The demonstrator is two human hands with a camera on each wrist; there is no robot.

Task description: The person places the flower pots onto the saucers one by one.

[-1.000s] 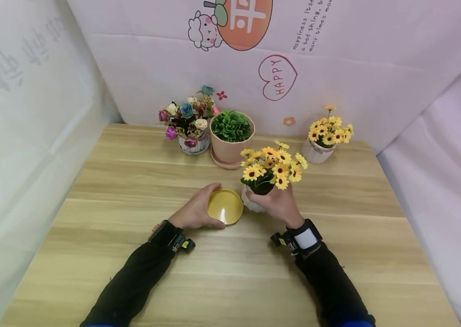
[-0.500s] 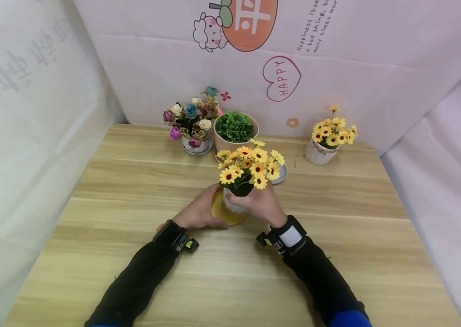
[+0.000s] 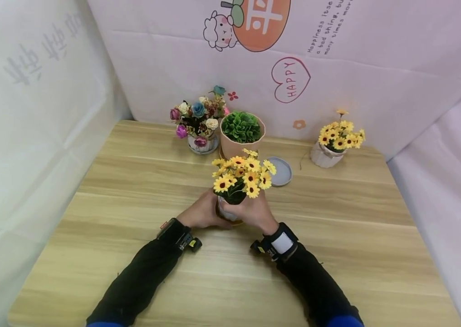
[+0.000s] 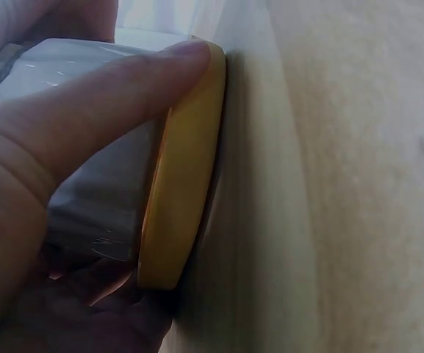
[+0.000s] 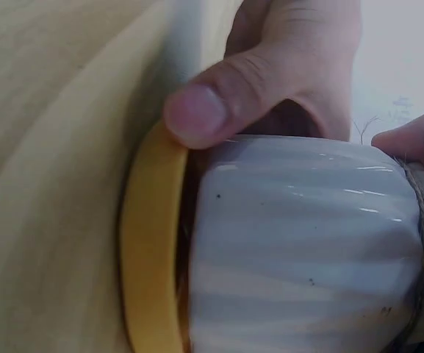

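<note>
A white ribbed flowerpot (image 5: 307, 243) with twine round its top stands in a yellow saucer (image 5: 151, 254) on the table. Yellow artificial daisies (image 3: 243, 176) rise from it in the head view and cover much of the pot. My right hand (image 3: 255, 213) holds the flowerpot near its upper part. Thumb and fingers of my left hand (image 3: 203, 212) grip the saucer's rim from the left; in the left wrist view the thumb lies across its edge, in front of the pot. Most of the saucer is hidden from above.
A bare grey saucer (image 3: 280, 171) lies just behind the daisies to the right. Further back stand a pink pot (image 3: 236, 148) with green leaves, a pot of mixed roses (image 3: 203, 144) and a second daisy pot (image 3: 326, 155). White cloth (image 3: 165, 63) hangs behind.
My right hand has carried the daisy flowerpot left and set it down in the yellow saucer. The grey saucer has come into sight. My left hand keeps its grip on the rim.
</note>
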